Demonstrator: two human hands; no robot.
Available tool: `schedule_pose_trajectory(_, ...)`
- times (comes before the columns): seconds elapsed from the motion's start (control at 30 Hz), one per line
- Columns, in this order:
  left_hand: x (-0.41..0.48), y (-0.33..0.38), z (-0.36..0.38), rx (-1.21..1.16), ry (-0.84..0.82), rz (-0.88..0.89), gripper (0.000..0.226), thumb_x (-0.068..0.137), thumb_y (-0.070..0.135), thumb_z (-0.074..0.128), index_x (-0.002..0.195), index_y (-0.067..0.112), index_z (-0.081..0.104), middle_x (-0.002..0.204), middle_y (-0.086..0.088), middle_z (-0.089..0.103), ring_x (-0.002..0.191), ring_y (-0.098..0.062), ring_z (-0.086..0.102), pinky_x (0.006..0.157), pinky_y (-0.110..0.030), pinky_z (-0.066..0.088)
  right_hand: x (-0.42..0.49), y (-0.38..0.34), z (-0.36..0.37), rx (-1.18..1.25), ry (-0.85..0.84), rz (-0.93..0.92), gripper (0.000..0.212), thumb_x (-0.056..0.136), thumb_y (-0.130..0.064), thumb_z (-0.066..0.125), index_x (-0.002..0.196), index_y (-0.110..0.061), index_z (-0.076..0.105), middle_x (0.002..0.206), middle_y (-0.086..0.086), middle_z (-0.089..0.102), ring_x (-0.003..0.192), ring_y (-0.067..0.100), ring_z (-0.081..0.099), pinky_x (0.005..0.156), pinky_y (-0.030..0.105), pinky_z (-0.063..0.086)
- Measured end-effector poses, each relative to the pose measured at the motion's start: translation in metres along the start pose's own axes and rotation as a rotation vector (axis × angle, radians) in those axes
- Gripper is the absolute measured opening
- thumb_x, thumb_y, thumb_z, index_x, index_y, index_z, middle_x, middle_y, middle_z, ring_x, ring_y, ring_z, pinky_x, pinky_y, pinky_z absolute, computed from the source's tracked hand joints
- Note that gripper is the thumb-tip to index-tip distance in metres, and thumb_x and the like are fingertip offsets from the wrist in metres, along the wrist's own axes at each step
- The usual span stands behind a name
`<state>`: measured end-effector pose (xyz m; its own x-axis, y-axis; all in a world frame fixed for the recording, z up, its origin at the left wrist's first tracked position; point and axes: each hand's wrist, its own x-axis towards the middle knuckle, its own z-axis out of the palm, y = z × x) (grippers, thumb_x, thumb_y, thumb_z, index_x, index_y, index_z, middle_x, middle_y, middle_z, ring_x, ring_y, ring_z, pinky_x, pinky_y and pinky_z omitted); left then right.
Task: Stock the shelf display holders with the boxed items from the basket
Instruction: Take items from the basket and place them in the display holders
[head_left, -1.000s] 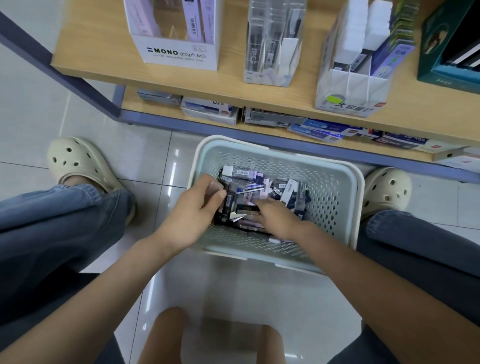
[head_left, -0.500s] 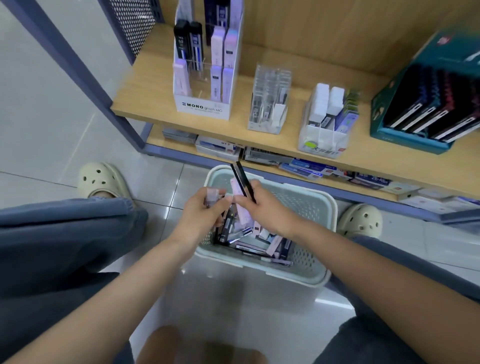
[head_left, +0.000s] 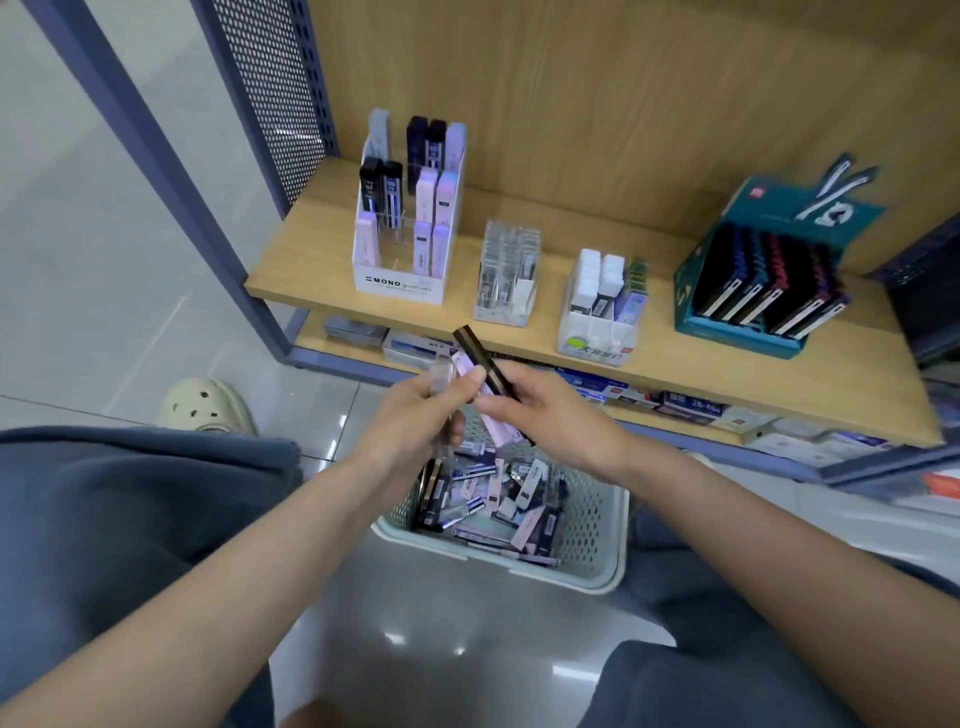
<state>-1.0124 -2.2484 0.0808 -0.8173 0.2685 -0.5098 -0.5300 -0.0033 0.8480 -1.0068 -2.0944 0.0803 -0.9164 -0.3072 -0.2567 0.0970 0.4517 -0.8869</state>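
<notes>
A pale green perforated basket (head_left: 605, 540) stands on the floor between my knees, filled with several small boxed items (head_left: 498, 493) in black, lilac and white. Above it my right hand (head_left: 550, 415) grips a slim black box (head_left: 475, 353) together with a lilac box (head_left: 498, 428). My left hand (head_left: 410, 415) holds a pale clear box (head_left: 441, 376) and touches the lilac one. On the wooden shelf (head_left: 727, 358) stands the white MONO display holder (head_left: 405, 234), partly filled with upright boxes.
A clear acrylic holder (head_left: 506, 275), a white holder of erasers (head_left: 602, 306) and a teal carton of dark notebooks (head_left: 763, 280) share the shelf. Flat packs lie on the lower shelf (head_left: 691, 410). A blue perforated upright (head_left: 270, 93) bounds the left. My knees flank the basket.
Both hands have risen out of the basket with boxes in them. The view has tilted up, bringing the whole shelf and the display holders into sight.
</notes>
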Motion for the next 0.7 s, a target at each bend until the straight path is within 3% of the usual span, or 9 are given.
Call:
schedule_pose_trajectory(0.07,-0.001,0.003,0.003,0.023,0.012,0.021,0.027,0.085,0.037,0.062,0.070,0.017,0.055,0.054,0.002,0.046,0.048,-0.009,0.040,0.052,-0.019,0.035,-0.002,-0.005,-0.002,0.008,-0.007,-0.001,0.034,0.091,-0.039,0.052,0.114,-0.015,0.057,0.112,0.027,0.058,0.107,0.048,0.051,0.095,0.061,0.040)
schedule_pose_trajectory(0.17,-0.002,0.009,0.005,0.071,0.026,0.069,0.029,0.090,0.032,0.058,0.068,0.017,0.049,0.053,0.002,0.043,0.042,-0.006,0.036,0.043,-0.014,0.031,-0.004,-0.012,-0.004,0.010,-0.035,0.012,0.042,0.085,-0.050,0.049,0.116,-0.023,0.056,0.114,0.019,0.061,0.110,0.046,0.051,0.097,0.062,0.038)
schedule_pose_trajectory(0.3,0.000,0.016,0.005,0.127,0.042,0.115,0.030,0.095,0.025,0.053,0.066,0.016,0.049,0.051,0.002,0.040,0.038,-0.005,0.035,0.039,-0.012,0.030,-0.002,-0.015,-0.010,0.062,-0.040,-0.013,0.029,0.100,-0.022,0.044,0.126,-0.013,0.053,0.121,0.011,0.061,0.118,0.027,0.053,0.105,0.048,0.036)
schedule_pose_trajectory(0.4,0.004,0.023,0.006,0.185,0.014,0.148,0.032,0.097,0.025,0.048,0.066,0.015,0.047,0.050,0.003,0.039,0.038,-0.005,0.034,0.041,-0.014,0.029,-0.001,-0.017,-0.015,0.098,-0.010,-0.007,0.028,0.100,-0.018,0.042,0.124,-0.009,0.055,0.121,0.012,0.062,0.115,0.020,0.055,0.105,0.036,0.039)
schedule_pose_trajectory(0.57,0.017,0.044,0.014,0.049,0.009,0.136,0.032,0.098,0.024,0.043,0.070,0.011,0.050,0.047,0.005,0.042,0.042,-0.008,0.032,0.046,-0.019,0.026,-0.001,-0.017,-0.032,0.291,0.119,0.091,0.031,0.102,-0.018,0.035,0.113,-0.003,0.060,0.095,0.006,0.065,0.072,0.008,0.062,0.068,0.021,0.054)
schedule_pose_trajectory(0.7,0.032,0.060,0.028,0.016,-0.037,0.160,0.032,0.099,0.023,0.041,0.072,0.008,0.050,0.054,-0.001,0.044,0.041,-0.009,0.034,0.044,-0.018,0.027,-0.009,-0.007,-0.057,0.223,0.322,0.209,0.028,0.102,-0.027,0.035,0.104,-0.013,0.059,0.077,-0.004,0.063,0.048,0.003,0.050,0.047,0.016,0.043)
